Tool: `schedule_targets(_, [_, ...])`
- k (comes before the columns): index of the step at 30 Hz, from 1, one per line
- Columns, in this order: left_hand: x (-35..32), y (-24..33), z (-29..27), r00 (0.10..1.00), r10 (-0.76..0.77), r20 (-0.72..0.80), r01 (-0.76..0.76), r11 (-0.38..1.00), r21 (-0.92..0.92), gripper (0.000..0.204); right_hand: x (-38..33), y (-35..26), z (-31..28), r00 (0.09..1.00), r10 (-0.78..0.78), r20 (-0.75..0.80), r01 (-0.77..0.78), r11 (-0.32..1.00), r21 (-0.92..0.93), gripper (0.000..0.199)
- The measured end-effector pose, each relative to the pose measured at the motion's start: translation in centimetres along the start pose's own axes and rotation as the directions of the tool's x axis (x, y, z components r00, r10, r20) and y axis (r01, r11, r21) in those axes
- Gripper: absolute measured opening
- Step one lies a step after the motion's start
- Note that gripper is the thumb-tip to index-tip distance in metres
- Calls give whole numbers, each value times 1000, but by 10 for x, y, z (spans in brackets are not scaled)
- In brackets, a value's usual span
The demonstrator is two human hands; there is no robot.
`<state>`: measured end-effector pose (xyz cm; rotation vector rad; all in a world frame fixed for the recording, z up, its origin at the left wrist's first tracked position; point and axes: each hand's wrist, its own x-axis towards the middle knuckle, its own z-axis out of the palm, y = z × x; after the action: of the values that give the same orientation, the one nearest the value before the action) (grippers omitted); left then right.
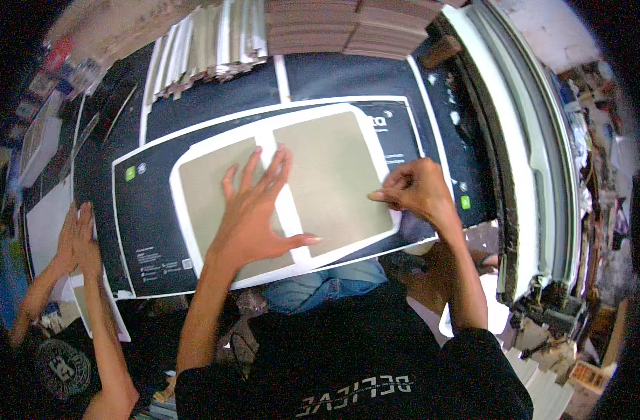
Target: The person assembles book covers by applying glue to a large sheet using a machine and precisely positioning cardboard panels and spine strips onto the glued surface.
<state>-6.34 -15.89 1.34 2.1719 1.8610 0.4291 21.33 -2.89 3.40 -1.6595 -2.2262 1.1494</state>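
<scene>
Two beige-grey boards lie side by side on a white cover sheet [274, 183] with cut corners, its white margin showing around them and in the strip between. My left hand [253, 210] rests on it with fingers spread, lying across the left board [218, 175] and the middle strip, the thumb reaching to the right. At the right edge of the right board [327, 161], my right hand [418, 192] is closed, its fingers curled and its thumb and fingertip pinched together. Whatever may be between those fingertips cannot be made out.
Beneath the cover is a dark printed sheet [148, 231] on a dark table. Stacks of white-edged strips [211, 49] and brown boards [309, 31] stand at the far side. A long machine [526, 161] runs along the right. At left, another person's hands [78, 241] press on a pale sheet.
</scene>
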Motion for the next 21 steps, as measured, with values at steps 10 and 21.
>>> schedule_targets(10, [-32, -12, -17, 989, -112, 93, 108, 993, 51, 137, 1, -36, 28, 992, -123, 24, 125, 985, -122, 28])
schedule_targets(21, [-33, -13, -22, 991, -107, 77, 106, 994, 15, 133, 9, -52, 31, 787, -611, 86, 615, 764, -195, 88])
